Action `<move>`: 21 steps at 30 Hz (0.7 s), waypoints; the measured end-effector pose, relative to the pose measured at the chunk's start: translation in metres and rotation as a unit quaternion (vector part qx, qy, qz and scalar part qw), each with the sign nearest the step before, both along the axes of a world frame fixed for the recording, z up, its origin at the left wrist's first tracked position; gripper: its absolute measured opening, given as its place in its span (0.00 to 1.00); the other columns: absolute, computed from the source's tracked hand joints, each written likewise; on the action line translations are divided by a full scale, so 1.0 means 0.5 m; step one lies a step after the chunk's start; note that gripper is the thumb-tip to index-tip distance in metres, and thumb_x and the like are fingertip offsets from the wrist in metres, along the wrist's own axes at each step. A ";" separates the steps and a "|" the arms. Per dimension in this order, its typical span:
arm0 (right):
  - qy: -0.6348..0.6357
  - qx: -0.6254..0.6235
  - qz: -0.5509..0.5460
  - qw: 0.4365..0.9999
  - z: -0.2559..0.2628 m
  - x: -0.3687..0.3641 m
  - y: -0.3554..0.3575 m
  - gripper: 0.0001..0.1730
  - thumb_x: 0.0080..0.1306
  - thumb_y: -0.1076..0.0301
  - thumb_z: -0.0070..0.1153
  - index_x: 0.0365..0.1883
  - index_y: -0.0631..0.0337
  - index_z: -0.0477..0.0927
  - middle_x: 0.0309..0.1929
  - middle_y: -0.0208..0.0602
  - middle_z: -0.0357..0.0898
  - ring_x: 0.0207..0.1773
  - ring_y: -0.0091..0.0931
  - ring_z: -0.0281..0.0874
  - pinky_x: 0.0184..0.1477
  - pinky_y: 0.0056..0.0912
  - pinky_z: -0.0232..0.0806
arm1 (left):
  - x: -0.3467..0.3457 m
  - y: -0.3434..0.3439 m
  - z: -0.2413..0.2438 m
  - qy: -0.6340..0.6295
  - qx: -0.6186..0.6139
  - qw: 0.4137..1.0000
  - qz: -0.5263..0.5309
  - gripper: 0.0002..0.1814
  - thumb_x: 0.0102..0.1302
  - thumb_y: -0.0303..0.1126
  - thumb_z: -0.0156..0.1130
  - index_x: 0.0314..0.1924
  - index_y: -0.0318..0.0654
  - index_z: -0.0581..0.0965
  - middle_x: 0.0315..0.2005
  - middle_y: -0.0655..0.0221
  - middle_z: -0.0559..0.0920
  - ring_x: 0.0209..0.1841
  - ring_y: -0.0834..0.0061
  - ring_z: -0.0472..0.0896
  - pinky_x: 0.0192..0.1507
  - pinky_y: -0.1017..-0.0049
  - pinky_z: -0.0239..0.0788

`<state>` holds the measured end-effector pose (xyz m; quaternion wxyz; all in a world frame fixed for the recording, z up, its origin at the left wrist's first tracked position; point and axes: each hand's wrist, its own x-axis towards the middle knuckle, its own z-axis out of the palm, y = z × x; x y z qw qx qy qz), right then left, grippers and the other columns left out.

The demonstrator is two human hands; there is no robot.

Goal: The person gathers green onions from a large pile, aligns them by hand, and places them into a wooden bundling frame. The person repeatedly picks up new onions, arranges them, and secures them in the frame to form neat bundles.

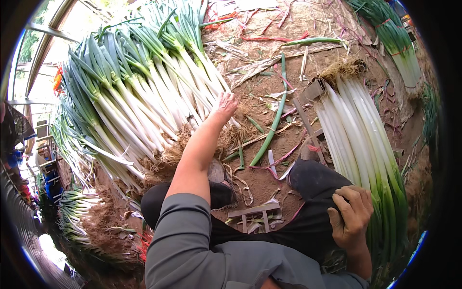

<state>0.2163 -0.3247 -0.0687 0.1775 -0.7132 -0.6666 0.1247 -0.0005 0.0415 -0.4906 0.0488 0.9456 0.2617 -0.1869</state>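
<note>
My left hand (pixel 226 104) reaches out to the large pile of leeks (pixel 144 94) and lies at the lower white stems on the pile's right edge. Its fingertips are partly hidden, so a grip cannot be made out. My right hand (pixel 350 213) is by my right knee, beside the green part of a second bunch of leeks (pixel 353 123). Its fingers are bent, the thumb stands apart, and nothing shows in it. That bunch rests on a wooden rack (pixel 306 119), with its roots pointing away from me.
Loose green leaves (pixel 276 123) and pink strips lie on the soil between my feet. A small wooden frame (pixel 253 210) is near my lap. More leeks (pixel 77 213) lie at the lower left, and a tied bundle (pixel 399 50) lies at the upper right.
</note>
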 end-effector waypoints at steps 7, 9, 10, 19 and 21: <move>0.001 -0.030 -0.006 1.000 -0.005 0.011 0.009 0.17 0.71 0.60 0.69 0.47 0.67 0.85 0.47 0.44 0.84 0.49 0.47 0.83 0.52 0.52 0.69 | -0.097 0.032 0.026 0.074 -0.091 0.988 -0.097 0.26 0.63 0.29 0.70 0.60 0.26 0.77 0.61 0.47 0.78 0.68 0.51 0.76 0.74 0.47 0.66; -0.006 -0.034 -0.010 0.999 -0.006 0.015 0.009 0.17 0.72 0.60 0.68 0.47 0.67 0.85 0.47 0.45 0.84 0.49 0.47 0.83 0.52 0.53 0.69 | -0.109 0.054 0.056 0.112 -0.100 0.982 -0.115 0.27 0.64 0.33 0.69 0.62 0.29 0.75 0.58 0.47 0.79 0.62 0.53 0.80 0.66 0.51 0.71; -0.004 -0.037 -0.012 0.999 -0.006 0.016 0.009 0.18 0.72 0.59 0.68 0.47 0.67 0.85 0.47 0.45 0.84 0.49 0.47 0.83 0.52 0.53 0.69 | -0.122 0.058 0.058 0.079 -0.093 0.987 -0.101 0.27 0.64 0.33 0.70 0.62 0.33 0.76 0.58 0.51 0.79 0.62 0.55 0.79 0.64 0.50 0.71; 0.003 -0.056 -0.012 0.998 0.003 0.018 0.019 0.17 0.73 0.60 0.65 0.47 0.67 0.84 0.48 0.46 0.83 0.50 0.47 0.80 0.52 0.53 0.69 | -0.045 0.058 -0.042 0.010 0.020 0.993 -0.115 0.24 0.74 0.35 0.60 0.67 0.37 0.78 0.67 0.59 0.78 0.69 0.60 0.76 0.66 0.53 0.73; 0.001 -0.058 -0.015 0.998 0.002 0.018 0.016 0.17 0.74 0.60 0.65 0.48 0.67 0.83 0.48 0.46 0.83 0.49 0.47 0.80 0.51 0.53 0.69 | -0.018 0.062 -0.008 0.071 -0.030 0.992 -0.096 0.19 0.74 0.35 0.60 0.61 0.37 0.82 0.64 0.60 0.80 0.67 0.62 0.77 0.64 0.55 0.73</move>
